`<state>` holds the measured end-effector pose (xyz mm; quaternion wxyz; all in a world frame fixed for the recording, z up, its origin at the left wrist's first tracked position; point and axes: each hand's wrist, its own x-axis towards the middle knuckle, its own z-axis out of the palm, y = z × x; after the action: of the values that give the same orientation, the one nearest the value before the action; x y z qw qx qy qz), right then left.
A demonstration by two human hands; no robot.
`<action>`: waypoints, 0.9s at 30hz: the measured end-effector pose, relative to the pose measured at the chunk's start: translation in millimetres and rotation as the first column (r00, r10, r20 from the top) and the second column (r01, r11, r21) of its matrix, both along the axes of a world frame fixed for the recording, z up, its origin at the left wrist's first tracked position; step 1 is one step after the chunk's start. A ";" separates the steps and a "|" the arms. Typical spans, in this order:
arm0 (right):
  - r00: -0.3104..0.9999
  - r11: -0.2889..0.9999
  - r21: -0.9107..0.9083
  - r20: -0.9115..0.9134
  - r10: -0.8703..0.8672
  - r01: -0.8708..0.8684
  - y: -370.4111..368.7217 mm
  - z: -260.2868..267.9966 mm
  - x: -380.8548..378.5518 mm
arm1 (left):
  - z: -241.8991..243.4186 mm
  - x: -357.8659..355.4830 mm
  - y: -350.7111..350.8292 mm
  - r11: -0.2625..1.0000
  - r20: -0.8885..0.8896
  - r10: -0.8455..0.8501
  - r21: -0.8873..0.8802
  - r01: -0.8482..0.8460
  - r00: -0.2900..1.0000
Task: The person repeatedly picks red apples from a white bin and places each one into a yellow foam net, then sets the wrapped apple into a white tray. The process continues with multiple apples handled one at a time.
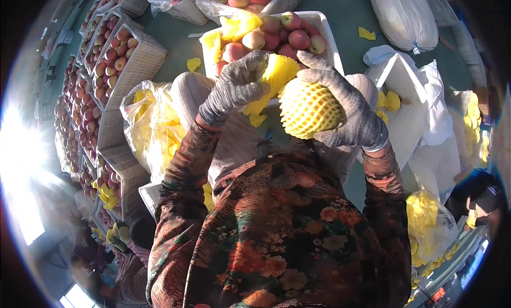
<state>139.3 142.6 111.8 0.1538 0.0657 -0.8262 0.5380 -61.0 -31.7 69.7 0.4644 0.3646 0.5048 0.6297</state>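
Observation:
My left hand (242, 82), in a grey knit glove, pinches a yellow foam net sleeve (279, 74) that hangs down flat. In my right hand (348, 102), gloved the same way, sits an apple in a stretched yellow foam net (309, 107); its reddish skin shows through the mesh. The two hands are close together above my lap. Just beyond them stands a white plastic crate (334, 48) of bare red and green apples (298, 39). Loose yellow foam nets (240, 24) lie over its left corner and on the apples.
Crates of apples (113, 68) line the left side. A clear plastic bag of yellow nets (153, 126) rests by my left knee. To my right is an open white foam box (399, 108) with netted fruit inside. A large white sack (405, 18) lies farther off. People (133, 264) sit behind at left.

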 end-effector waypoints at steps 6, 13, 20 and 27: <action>0.987 0.999 -0.026 0.160 0.034 -0.031 -16.6 -14.4 8.8 | 1.8 18.4 -6.8 0.994 0.141 -0.087 -0.060 0.096 0.986; 0.991 0.936 -0.352 0.118 0.059 -0.014 -20.7 -30.6 23.5 | -0.3 27.5 -2.7 0.991 0.096 -0.096 -0.085 0.104 0.991; 0.994 0.823 -0.562 0.111 -0.023 0.082 -18.7 -50.6 33.6 | -4.7 26.3 -2.9 0.997 0.256 -0.068 0.050 0.057 0.964; 0.996 0.192 -0.978 0.085 0.013 0.081 -27.0 -69.5 43.8 | -13.1 36.0 -4.0 0.972 0.653 -0.233 0.189 0.143 0.720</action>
<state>183.1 115.7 42.3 0.1415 -0.0852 -0.3027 0.9387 -25.0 -35.7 56.6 0.6524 0.1911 0.2235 0.6985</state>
